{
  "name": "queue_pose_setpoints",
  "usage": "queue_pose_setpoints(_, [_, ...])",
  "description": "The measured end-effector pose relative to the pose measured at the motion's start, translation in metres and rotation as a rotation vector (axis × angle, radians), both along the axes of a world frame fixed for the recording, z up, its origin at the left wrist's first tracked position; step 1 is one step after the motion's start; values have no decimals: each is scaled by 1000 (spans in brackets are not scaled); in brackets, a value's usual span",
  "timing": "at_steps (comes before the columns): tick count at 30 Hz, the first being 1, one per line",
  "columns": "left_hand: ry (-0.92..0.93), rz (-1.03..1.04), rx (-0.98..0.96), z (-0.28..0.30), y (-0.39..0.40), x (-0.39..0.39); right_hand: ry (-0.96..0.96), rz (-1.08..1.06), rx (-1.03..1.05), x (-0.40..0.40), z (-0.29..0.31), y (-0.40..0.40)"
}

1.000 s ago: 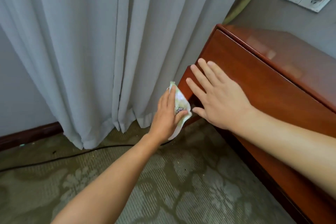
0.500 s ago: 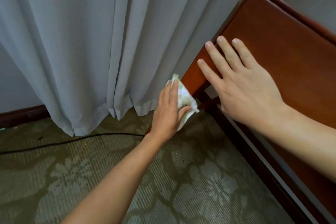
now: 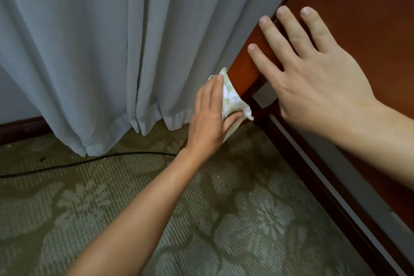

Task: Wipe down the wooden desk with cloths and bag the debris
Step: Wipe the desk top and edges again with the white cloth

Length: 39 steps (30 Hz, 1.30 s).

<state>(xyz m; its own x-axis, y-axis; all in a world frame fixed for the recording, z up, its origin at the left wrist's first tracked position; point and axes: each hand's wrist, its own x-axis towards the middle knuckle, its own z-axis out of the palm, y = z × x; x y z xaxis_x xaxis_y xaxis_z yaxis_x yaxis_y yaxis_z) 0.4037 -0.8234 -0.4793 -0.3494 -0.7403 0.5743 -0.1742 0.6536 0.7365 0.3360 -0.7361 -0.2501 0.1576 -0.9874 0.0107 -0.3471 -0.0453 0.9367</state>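
Observation:
The reddish wooden desk (image 3: pixel 363 6) fills the upper right, its front panel and left corner facing me. My left hand (image 3: pixel 208 123) holds a white cloth with a pale green print (image 3: pixel 230 96) between thumb and fingers and presses it against the desk's lower left corner edge. My right hand (image 3: pixel 313 78) lies flat on the desk's front panel, fingers straight and spread, just right of the cloth. Part of the cloth is hidden under my left palm.
A grey curtain (image 3: pixel 100 40) hangs to the floor directly left of the desk. A black cable (image 3: pixel 78 163) runs across the patterned carpet (image 3: pixel 224 219) below it. A dark skirting board (image 3: pixel 20 127) shows at far left. The desk's dark base rail (image 3: pixel 313 175) slants down right.
The view has dropped and moved closer, so the desk top and wall sockets are out of sight. My left hand with the cloth stays at the desk's corner; my right hand stays flat on the panel.

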Motion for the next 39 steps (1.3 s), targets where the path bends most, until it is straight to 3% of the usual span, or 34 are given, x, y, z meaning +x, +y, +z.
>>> queue_pose_setpoints(3, [-38, 38, 96, -44, 0, 0, 25, -6, 2, -2, 0, 0])
queue_pose_setpoints(10, [-290, -39, 602, -235, -13, 8, 65, 3, -13, -4, -4, -3])
queue_pose_setpoints(14, [-414, -43, 853, -281, -23, 0, 91, -7, -3, -6, -5, -3])
queue_pose_setpoints(18, [-392, -14, 807, -276, -21, 0, 77, -30, 13, -5, -4, -3])
queue_pose_setpoints(20, [-313, 10, 714, -233, -13, 8, 84, -18, 3, -5, -4, -3])
queue_pose_setpoints(25, [-11, 64, 251, -82, 7, 18, 81, -7, -5, -3, -3, -2])
queue_pose_setpoints(28, [-13, 73, 119, -37, -4, 9, 70, -10, -3, -1, -3, -2])
queue_pose_setpoints(33, [-33, 45, 281, -92, -10, 3, 77, 0, -18, -6, -4, -1])
queue_pose_setpoints(39, [-312, -47, 643, -263, -40, -4, 0, 22, -20, -11, -6, -3])
